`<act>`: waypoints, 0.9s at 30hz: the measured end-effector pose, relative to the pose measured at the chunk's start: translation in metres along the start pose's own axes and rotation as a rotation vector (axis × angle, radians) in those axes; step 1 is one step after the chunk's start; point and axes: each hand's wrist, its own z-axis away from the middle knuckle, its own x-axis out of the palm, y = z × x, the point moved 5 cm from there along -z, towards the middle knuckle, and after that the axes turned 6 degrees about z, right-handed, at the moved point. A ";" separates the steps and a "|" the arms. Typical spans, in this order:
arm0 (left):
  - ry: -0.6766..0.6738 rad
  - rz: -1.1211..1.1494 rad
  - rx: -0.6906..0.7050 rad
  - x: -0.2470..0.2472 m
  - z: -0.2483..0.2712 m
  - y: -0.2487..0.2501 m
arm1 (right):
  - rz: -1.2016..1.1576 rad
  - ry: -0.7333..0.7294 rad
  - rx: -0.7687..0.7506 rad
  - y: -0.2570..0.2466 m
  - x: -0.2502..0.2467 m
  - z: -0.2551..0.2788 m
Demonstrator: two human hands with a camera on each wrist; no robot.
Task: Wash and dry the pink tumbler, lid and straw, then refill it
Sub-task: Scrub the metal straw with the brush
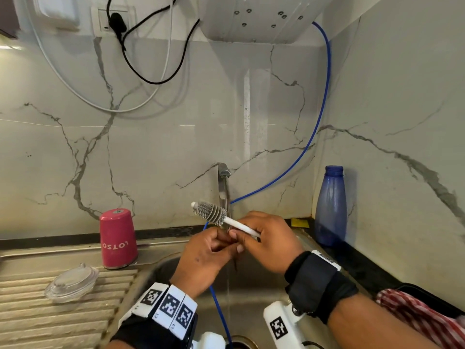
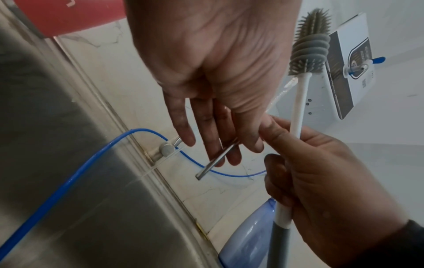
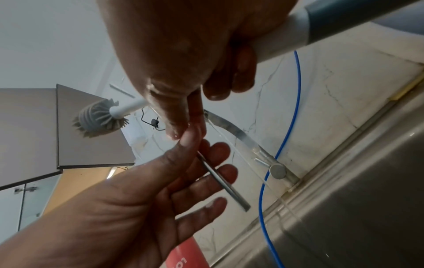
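Head view had both hands meeting over the sink (image 1: 251,306), right under the tap (image 1: 223,182), with a thin stream of water running down past them. The right hand (image 1: 270,244) was wrapped around the white handle of a bottle brush (image 1: 219,215), and its grey bristle head stuck up and away toward the tap. The left hand (image 1: 203,255) sat just beside it, the two touching at the fingertips.

From the left wrist view, the left hand (image 2: 213,72) had its fingers fairly straight, and a slim metal straw (image 2: 216,160) was pinched between the thumb and those fingers, its free end poking out past them. The right hand (image 2: 325,183) gripped the brush (image 2: 307,54) handle, forefinger reaching to the left thumb. The right wrist view agreed: the straw (image 3: 223,183) lay across the left fingers (image 3: 215,204), held at its top end.

The pink tumbler (image 1: 118,239) stood upside down on the steel drainboard (image 1: 50,321), left of the sink, well apart from the hands. A clear lid (image 1: 71,283) lay on the ribbed drainboard just in front of the tumbler. A blue plastic bottle (image 1: 331,206) stood uncapped in the corner on the counter, right of the sink. A thin blue hose (image 1: 319,117) ran down the marble wall and into the sink. A red checked cloth (image 1: 422,321) sat on the counter at the sink's right edge.
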 end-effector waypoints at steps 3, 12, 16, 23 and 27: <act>0.066 -0.029 0.013 -0.014 -0.003 0.003 | 0.218 0.053 -0.024 0.006 -0.018 0.001; -0.108 0.318 -0.366 -0.014 0.009 0.016 | 0.710 0.013 -0.126 0.008 -0.029 0.000; -0.285 0.277 -0.463 -0.010 0.017 0.017 | 0.726 -0.021 -0.164 0.015 -0.026 0.003; -0.300 -0.018 -0.439 0.006 0.023 0.024 | 0.745 -0.071 -0.233 0.015 -0.010 0.000; -0.274 -0.090 -0.409 0.009 0.022 0.025 | 0.769 -0.057 -0.241 0.014 -0.007 0.000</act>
